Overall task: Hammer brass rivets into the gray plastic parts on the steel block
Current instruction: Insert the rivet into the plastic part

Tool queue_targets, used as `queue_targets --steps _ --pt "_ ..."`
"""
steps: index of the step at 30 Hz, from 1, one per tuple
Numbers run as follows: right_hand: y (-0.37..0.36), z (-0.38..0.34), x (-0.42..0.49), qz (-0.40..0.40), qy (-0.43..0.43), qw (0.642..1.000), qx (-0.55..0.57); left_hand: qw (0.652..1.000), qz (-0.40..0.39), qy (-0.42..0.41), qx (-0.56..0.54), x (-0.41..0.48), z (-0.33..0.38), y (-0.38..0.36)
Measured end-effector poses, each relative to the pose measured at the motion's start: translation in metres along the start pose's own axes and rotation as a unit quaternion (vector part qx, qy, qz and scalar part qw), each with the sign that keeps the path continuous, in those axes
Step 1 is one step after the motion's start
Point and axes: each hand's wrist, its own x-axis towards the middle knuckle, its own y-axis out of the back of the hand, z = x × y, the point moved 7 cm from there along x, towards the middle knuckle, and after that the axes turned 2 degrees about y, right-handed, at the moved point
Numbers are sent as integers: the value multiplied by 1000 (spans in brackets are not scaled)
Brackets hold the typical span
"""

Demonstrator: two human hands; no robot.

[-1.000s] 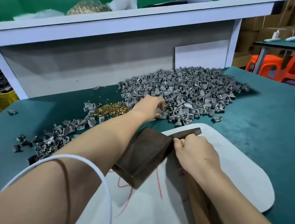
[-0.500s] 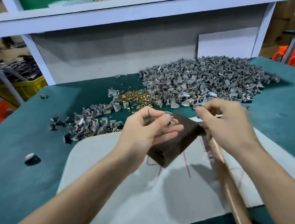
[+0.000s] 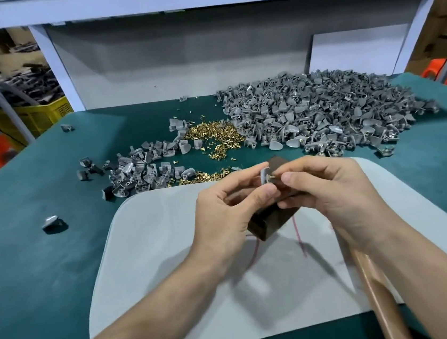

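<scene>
Left hand (image 3: 228,210) pinches a gray plastic part (image 3: 264,175) above the steel block (image 3: 271,221); right hand (image 3: 327,185) fingers grasp a brass rivet (image 3: 271,176) at it. Rivet not yet hammered; large part pile (image 3: 321,110) at the table's far edge apparently awaits riveting

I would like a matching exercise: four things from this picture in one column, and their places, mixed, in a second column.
1. brass rivets
2. steel block
3. hammer handle
4. yellow crate

a. under the right forearm
b. beyond the table, far left
c. loose pile on the green table
d. on the white mat, below both hands

Pairs: 1-c, 2-d, 3-a, 4-b
</scene>
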Motion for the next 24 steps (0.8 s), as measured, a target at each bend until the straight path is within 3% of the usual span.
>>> queue_targets --steps 13,18,24 --pt "-1 0 2 -14 45 997 -63 1000 -15 -10 0 -1 -4 -3" --pt "-2 -13 -3 -1 151 952 -265 1000 -14 -11 -13 0 -6 -1" --pt "-5 -20 -7 19 208 915 -346 1000 -19 -14 -6 0 -6 -2"
